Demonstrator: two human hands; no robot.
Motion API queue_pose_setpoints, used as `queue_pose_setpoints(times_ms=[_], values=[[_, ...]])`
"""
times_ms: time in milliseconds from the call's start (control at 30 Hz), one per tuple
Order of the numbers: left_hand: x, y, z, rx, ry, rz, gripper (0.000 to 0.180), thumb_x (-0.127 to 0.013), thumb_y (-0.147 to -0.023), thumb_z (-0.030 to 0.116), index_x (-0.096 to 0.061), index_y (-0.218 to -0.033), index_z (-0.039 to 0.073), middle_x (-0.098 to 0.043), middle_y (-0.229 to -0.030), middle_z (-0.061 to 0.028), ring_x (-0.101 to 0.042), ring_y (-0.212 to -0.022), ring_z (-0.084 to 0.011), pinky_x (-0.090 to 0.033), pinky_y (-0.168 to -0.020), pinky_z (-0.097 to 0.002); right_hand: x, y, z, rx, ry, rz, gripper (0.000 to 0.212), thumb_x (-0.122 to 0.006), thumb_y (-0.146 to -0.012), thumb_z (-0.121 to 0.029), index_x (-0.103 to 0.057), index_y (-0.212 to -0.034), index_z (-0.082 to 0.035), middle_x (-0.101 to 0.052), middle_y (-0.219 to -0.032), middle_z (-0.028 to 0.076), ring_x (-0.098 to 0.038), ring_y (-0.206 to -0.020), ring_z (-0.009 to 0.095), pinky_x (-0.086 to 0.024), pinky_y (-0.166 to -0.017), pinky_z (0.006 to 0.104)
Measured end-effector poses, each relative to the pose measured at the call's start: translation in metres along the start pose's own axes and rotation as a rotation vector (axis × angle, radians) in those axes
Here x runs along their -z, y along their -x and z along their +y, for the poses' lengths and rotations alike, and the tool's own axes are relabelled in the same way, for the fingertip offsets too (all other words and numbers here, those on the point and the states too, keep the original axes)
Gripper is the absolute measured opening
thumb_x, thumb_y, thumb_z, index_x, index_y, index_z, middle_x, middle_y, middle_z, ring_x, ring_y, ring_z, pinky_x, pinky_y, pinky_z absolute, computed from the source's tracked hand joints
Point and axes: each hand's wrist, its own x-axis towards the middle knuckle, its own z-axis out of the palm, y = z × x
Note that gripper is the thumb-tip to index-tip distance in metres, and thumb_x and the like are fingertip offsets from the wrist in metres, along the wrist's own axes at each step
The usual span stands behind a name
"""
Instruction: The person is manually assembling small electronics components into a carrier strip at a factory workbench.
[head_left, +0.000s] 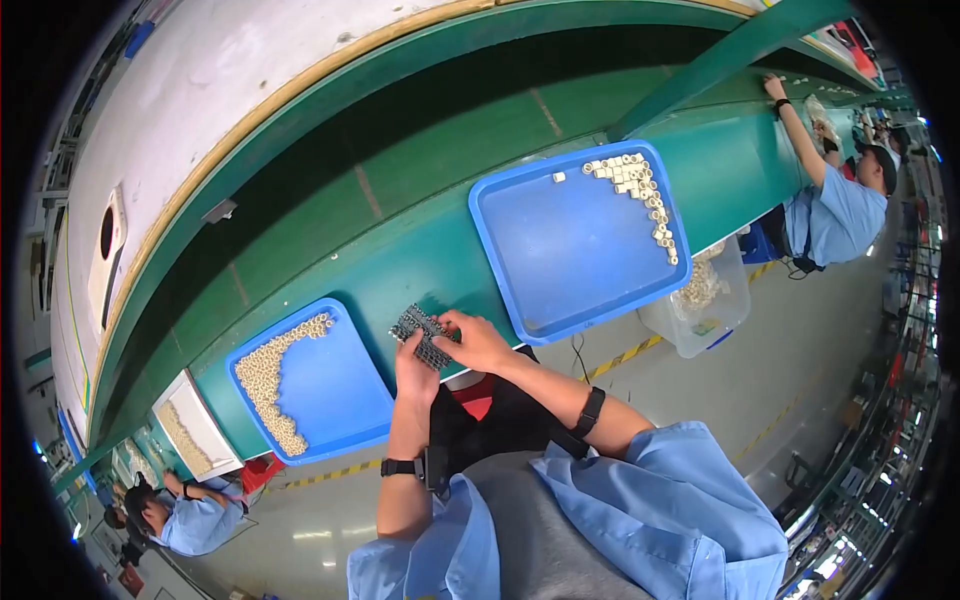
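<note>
A small dark grey block with a gridded, studded surface (422, 335) is held between both hands at the near edge of the green bench. My left hand (414, 374) grips it from below, thumb along its side. My right hand (477, 343) closes on its right side, with thumb and fingers on its top. Whether the right fingertips also pinch a small part cannot be made out. To the left lies a blue tray (345, 385) with many small cream rings (262, 378) along its far and left sides. The larger blue tray (545, 265) on the right has short cream cylinders (632, 178) in its far right corner.
A white tray (212, 425) of small cream pieces lies further left. Below the bench at right stands a clear plastic bin (722, 315). A slanted green post (725, 65) rises behind the right tray. Co-workers sit at right (838, 215) and lower left (200, 522).
</note>
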Motion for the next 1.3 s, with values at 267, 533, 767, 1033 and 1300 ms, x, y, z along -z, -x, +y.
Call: queue_pose_setpoints(times_ms=[267, 533, 767, 1033, 1300], values=[[-0.011, -0.039, 0.018, -0.060, -0.189, 0.068, 0.040, -0.053, -0.095, 0.002, -0.052, -0.135, 0.004, -0.065, -0.123, -0.0125, -0.065, -0.111, -0.0277, -0.055, -0.095, -0.0430, 0.001, -0.040, 0.017, 0.054, -0.105, 0.199, 0.029, -0.077, -0.085, -0.019, -0.062, -0.104, -0.004, -0.072, -0.099, 0.013, -0.072, -0.089, 0.029, -0.056, -0.079, 0.0393], [0.010, -0.068, 0.021, -0.168, -0.457, 0.048, 0.042, -0.057, -0.096, 0.003, -0.050, -0.138, 0.003, -0.063, -0.126, -0.0123, -0.064, -0.113, -0.0246, -0.053, -0.097, -0.0413, -0.025, -0.049, 0.048, 0.279, -0.147, 0.584, 0.018, -0.073, -0.090, -0.009, -0.058, -0.096, -0.003, -0.066, -0.089, 0.008, -0.066, -0.082, 0.022, -0.053, -0.079, 0.0338], [0.013, -0.031, 0.040, -0.056, -0.758, -0.033, 0.066, -0.065, -0.097, 0.018, -0.036, -0.153, 0.000, -0.057, -0.136, -0.0147, -0.053, -0.128, -0.0251, -0.045, -0.105, -0.0418, -0.039, -0.020, 0.060, 0.306, -0.978, 0.247, 0.003, -0.063, -0.099, -0.003, -0.061, -0.102, -0.003, -0.063, -0.086, 0.002, -0.059, -0.077, 0.009, -0.047, -0.067, 0.0263], [0.061, 0.041, 0.007, -0.710, -1.272, -0.226, 0.064, -0.060, -0.101, 0.037, -0.041, -0.148, -0.002, -0.059, -0.133, -0.0160, -0.055, -0.126, -0.0251, -0.043, -0.103, -0.0385, -0.064, 0.067, 0.108, 0.595, -0.718, 0.273, 0.010, -0.062, -0.099, -0.002, -0.065, -0.108, -0.002, -0.066, -0.091, 0.006, -0.062, -0.081, 0.011, -0.050, -0.070, 0.0284], [0.069, 0.153, -0.058, -0.453, -0.866, -0.702, 0.036, -0.057, -0.105, 0.029, -0.062, -0.123, -0.002, -0.065, -0.104, -0.0084, -0.064, -0.092, -0.0156, -0.049, -0.076, -0.0286, -0.063, 0.181, 0.123, 1.453, 0.612, 0.851, 0.028, -0.072, -0.081, 0.002, -0.069, -0.107, -0.006, -0.068, -0.095, 0.006, -0.067, -0.084, 0.024, -0.053, -0.075, 0.0354]])
